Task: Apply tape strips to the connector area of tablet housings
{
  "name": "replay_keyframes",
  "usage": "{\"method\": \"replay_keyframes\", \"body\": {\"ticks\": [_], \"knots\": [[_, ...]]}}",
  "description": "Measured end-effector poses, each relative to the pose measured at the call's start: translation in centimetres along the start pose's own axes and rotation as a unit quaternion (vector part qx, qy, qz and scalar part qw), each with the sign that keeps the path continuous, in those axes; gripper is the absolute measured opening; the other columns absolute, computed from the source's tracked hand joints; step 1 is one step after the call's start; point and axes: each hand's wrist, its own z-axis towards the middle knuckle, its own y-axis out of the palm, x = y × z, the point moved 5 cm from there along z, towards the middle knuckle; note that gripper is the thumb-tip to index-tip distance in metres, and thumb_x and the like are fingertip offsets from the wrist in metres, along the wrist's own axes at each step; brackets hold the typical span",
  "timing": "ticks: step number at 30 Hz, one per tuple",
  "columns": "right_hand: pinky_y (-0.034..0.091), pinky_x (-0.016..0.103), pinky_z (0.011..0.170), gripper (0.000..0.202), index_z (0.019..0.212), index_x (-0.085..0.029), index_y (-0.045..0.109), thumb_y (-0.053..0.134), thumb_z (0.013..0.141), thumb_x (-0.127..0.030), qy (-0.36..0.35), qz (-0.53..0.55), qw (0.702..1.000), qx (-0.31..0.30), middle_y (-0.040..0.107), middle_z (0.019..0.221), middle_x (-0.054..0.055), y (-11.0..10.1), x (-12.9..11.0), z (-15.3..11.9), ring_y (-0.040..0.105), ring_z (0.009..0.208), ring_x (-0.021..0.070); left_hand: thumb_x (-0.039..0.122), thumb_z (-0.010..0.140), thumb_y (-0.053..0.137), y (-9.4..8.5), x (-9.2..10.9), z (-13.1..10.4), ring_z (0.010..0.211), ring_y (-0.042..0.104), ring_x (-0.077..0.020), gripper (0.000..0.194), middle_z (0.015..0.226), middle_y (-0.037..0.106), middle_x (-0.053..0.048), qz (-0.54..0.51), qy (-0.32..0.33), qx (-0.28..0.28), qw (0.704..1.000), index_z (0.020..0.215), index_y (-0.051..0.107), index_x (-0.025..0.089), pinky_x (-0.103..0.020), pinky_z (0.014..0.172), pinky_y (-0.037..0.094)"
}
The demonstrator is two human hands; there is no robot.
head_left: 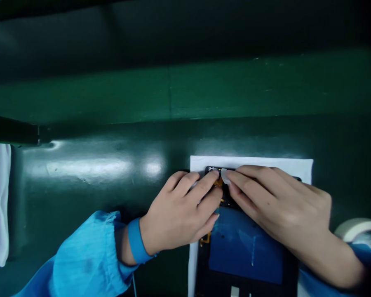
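We judge the dark device (pixel 246 249) thin, stiff but fragile, best held by its edges; our right hand (pixel 286 208) pinches a pale tab (pixel 224 176), left hand (pixel 179 212) fingers slightly apart.

Glossy dark-green tabletop (pixel 80 198) fills lower view. Behind it runs brighter green band (pixel 111 97), thin vertical seam (pixel 169 95) near middle, pale scuffs (pixel 268 90) toward right. Dark strip (pixel 173 33) above, too dim to identify. Dark green bar (pixel 12 130) juts in from left edge. Whitish reflections (pixel 89 168) gleam on tabletop, left of centre; upper right corner lies in shadow.
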Motion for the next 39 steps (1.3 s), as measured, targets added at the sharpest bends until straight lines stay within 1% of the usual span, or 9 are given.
{"method": "replay_keyframes", "body": {"ticks": [8,11,15,19,22,28,32,35,39], "knots": [[0.034,0.026,0.056,0.022,0.106,-0.015,0.066,0.066,0.084,-0.018,-0.023,0.001,1.0,-0.021,0.069,0.092,0.001,0.1,-0.4,0.0,0.057,0.078,0.0137,0.034,0.093,0.044,0.1,0.0,-0.1,0.113,0.048,-0.0263,0.037,0.137,0.051,-0.01,-0.007,-0.001,-0.006,1.0,0.122,0.055,0.014,-0.042,0.096,0.038],[0.035,0.027,0.058,0.018,0.104,-0.014,0.066,0.063,0.086,-0.016,-0.044,0.001,0.999,-0.028,0.068,0.091,0.002,0.0,-0.6,0.1,0.057,0.078,0.0147,0.034,0.093,0.045,0.1,0.0,-0.2,0.114,0.048,-0.026,0.038,0.136,0.051,-0.01,-0.007,-0.003,-0.002,1.0,0.124,0.054,0.013,-0.041,0.096,0.038],[0.035,0.028,0.058,0.014,0.099,-0.012,0.066,0.059,0.087,-0.014,-0.049,-0.005,0.998,-0.033,0.068,0.09,0.003,-0.2,-0.9,0.3,0.056,0.077,0.0152,0.037,0.093,0.046,0.1,0.1,-0.4,0.114,0.047,-0.0263,0.04,0.135,0.051,-0.009,-0.002,-0.003,-0.004,1.0,0.124,0.054,0.013,-0.041,0.097,0.038],[0.035,0.029,0.058,0.017,0.099,-0.01,0.066,0.054,0.087,-0.01,-0.056,-0.022,0.997,-0.047,0.065,0.086,0.004,-0.2,-1.4,0.6,0.053,0.073,0.0155,0.036,0.092,0.047,-0.1,0.0,-0.5,0.113,0.047,-0.0261,0.038,0.134,0.052,-0.009,-0.001,-0.003,0.011,1.0,0.122,0.055,0.013,-0.041,0.096,0.039],[0.039,0.031,0.061,0.023,0.104,-0.009,0.065,0.051,0.085,-0.009,-0.049,-0.039,0.996,-0.068,0.062,0.083,0.005,-0.1,-1.8,0.6,0.052,0.074,0.0174,0.035,0.091,0.048,-0.3,-0.1,-0.3,0.11,0.048,-0.0267,0.035,0.132,0.054,-0.009,0.0,-0.002,0.02,1.0,0.116,0.058,0.013,-0.041,0.094,0.04],[0.046,0.033,0.069,0.041,0.12,-0.001,0.058,0.047,0.081,-0.007,-0.045,-0.056,0.995,-0.069,0.062,0.099,0.013,-0.1,-2.4,-0.2,0.053,0.084,0.0219,0.031,0.089,0.051,-0.7,-0.2,0.1,0.111,0.047,-0.0283,0.035,0.131,0.054,-0.012,-0.015,-0.003,0.005,1.0,0.118,0.058,0.013,-0.043,0.092,0.043],[0.049,0.036,0.079,0.041,0.117,-0.001,0.061,0.041,0.082,-0.007,-0.038,-0.016,0.998,-0.052,0.061,0.115,0.017,-0.3,-2.5,-0.9,0.054,0.099,0.0258,0.03,0.089,0.052,-0.9,-0.3,0.1,0.112,0.048,-0.028,0.036,0.132,0.054,-0.012,-0.016,-0.008,0.005,1.0,0.12,0.057,0.013,-0.045,0.094,0.043],[0.048,0.038,0.084,0.04,0.114,-0.003,0.064,0.038,0.084,-0.008,-0.038,0.013,0.998,-0.044,0.062,0.116,0.017,-0.6,-2.4,-1.3,0.054,0.104,0.0273,0.029,0.089,0.052,-0.9,-0.2,0.2,0.112,0.048,-0.0275,0.034,0.132,0.054,-0.011,-0.021,-0.01,0.003,1.0,0.118,0.058,0.014,-0.045,0.095,0.042],[0.048,0.039,0.084,0.041,0.112,-0.005,0.065,0.036,0.083,-0.007,-0.03,0.032,0.998,-0.047,0.062,0.116,0.016,-0.9,-2.1,-1.4,0.055,0.103,0.0279,0.03,0.089,0.052,-0.9,-0.4,0.2,0.111,0.049,-0.0268,0.034,0.131,0.055,-0.011,-0.026,-0.015,0.001,1.0,0.118,0.059,0.014,-0.044,0.095,0.042]]}}
